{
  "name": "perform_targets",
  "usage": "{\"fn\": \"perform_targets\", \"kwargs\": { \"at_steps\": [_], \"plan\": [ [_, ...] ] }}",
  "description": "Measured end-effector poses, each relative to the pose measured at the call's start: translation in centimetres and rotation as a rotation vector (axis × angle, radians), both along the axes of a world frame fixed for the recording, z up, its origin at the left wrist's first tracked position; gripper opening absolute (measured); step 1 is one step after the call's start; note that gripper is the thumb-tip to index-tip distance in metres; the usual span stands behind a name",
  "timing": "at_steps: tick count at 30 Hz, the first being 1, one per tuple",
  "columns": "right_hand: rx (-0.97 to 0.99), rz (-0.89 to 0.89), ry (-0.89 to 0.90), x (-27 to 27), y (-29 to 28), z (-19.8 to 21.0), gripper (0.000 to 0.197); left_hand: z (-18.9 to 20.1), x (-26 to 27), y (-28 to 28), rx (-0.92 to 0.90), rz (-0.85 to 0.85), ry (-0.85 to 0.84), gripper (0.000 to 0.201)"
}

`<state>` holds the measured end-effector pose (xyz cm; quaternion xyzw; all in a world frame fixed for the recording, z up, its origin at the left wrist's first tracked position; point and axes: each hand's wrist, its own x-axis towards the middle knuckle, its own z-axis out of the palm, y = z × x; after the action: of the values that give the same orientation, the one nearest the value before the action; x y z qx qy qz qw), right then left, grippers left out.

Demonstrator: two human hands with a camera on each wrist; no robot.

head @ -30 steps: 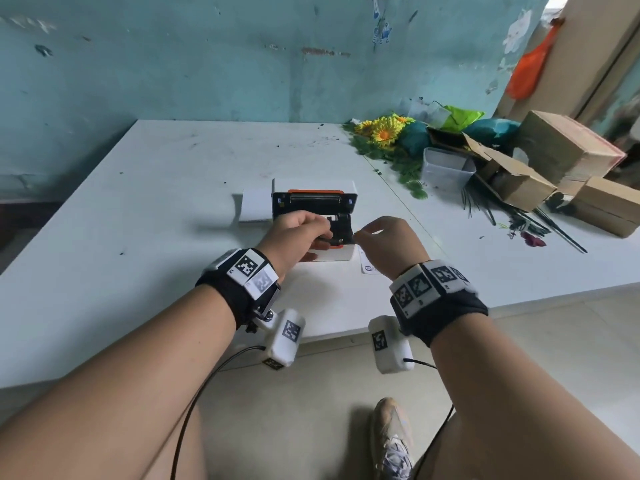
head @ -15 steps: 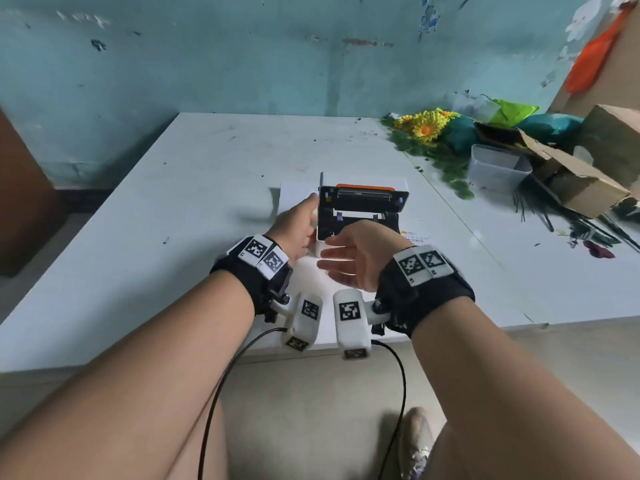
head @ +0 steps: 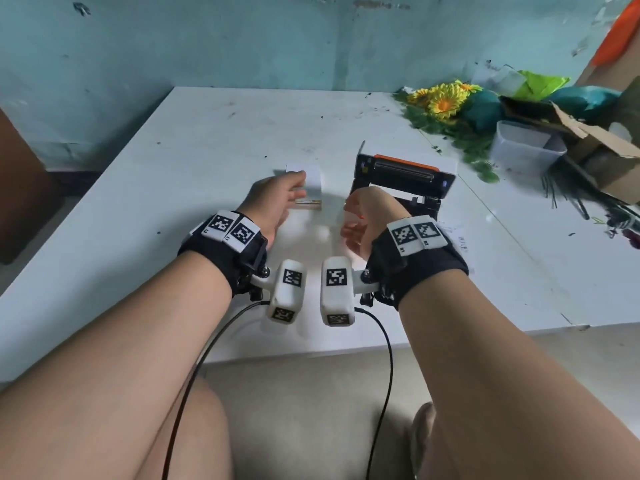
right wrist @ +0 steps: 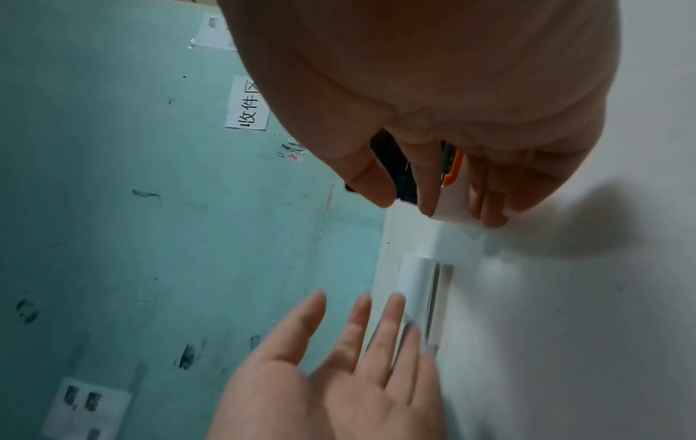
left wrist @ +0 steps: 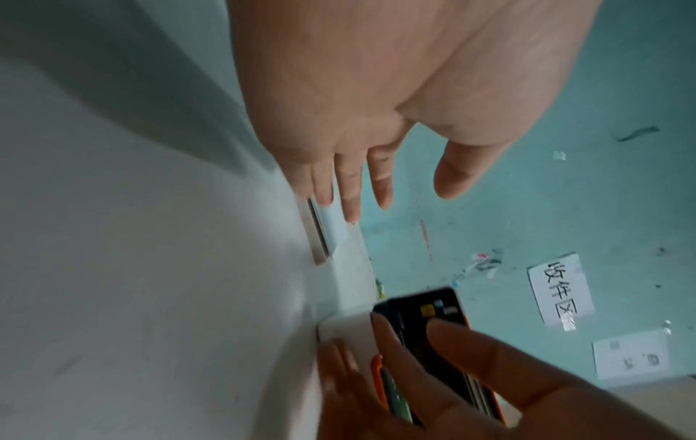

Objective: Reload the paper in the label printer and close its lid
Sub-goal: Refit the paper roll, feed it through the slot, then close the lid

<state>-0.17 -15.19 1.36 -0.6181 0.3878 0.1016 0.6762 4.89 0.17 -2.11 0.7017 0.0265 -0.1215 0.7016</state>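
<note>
White label printer (head: 403, 173) with lid raised, black and orange inside; left hand (head: 273, 204) open-fingered at white paper (head: 313, 183), right hand (head: 372, 216) relaxed.

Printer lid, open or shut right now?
Open. On the label printer, the lid stands raised behind the body, with its black inside and orange strip exposed in the head view.
</note>
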Motion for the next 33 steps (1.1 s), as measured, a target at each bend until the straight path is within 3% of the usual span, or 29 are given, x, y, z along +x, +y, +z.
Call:
{"fn": "perform_targets", "kwargs": {
  "at_steps": [3, 7, 8, 11, 13, 16, 20, 23, 26, 30, 33],
  "plan": [
    [-0.106, 0.008, -0.126, 1.1, -0.2, -1.1, 0.037, -0.3, 0.8, 1.1, 0.004, 0.107, -0.033, 0.023],
    [-0.123, 0.128, -0.176, 1.4, 2.0, -1.0, 0.037, -1.3, 1.3, 2.0, -0.075, 0.057, 0.065, 0.059],
    [-0.138, 0.156, -0.205, 1.6, 2.6, -0.9, 0.041, -1.5, 1.4, 2.1, -0.098, 0.052, 0.081, 0.059],
    [-0.151, 0.161, -0.274, 2.0, 3.5, -1.4, 0.044, -1.2, 1.2, 2.2, -0.131, 0.031, 0.134, 0.027],
    [-0.133, 0.142, -0.280, 2.2, 3.7, -1.9, 0.040, -1.0, 1.0, 2.0, -0.159, 0.004, 0.163, 0.018],
    [-0.086, 0.121, -0.260, 2.6, 4.1, -2.2, 0.030, -1.1, 0.7, 1.8, -0.120, -0.011, 0.147, 0.025],
    [-0.086, 0.135, -0.248, 3.0, 4.2, -2.5, 0.041, -1.5, 1.3, 1.7, -0.082, -0.026, 0.113, 0.057],
    [-0.087, 0.168, -0.295, 3.3, 4.3, -2.9, 0.051, -1.8, 1.4, 1.9, -0.072, -0.030, 0.111, 0.058],
    [-0.080, 0.171, -0.292, 3.6, 4.7, -2.9, 0.042, -1.9, 1.4, 1.9, -0.050, -0.039, 0.097, 0.061],
    [-0.072, 0.146, -0.298, 3.7, 4.4, -3.1, 0.048, -1.5, 1.3, 1.7, -0.056, -0.019, 0.097, 0.038],
    [-0.065, 0.196, -0.309, 3.5, 3.8, -2.8, 0.046, -1.4, 2.4, 1.0, -0.079, -0.056, 0.197, 0.053]
  ]
}}
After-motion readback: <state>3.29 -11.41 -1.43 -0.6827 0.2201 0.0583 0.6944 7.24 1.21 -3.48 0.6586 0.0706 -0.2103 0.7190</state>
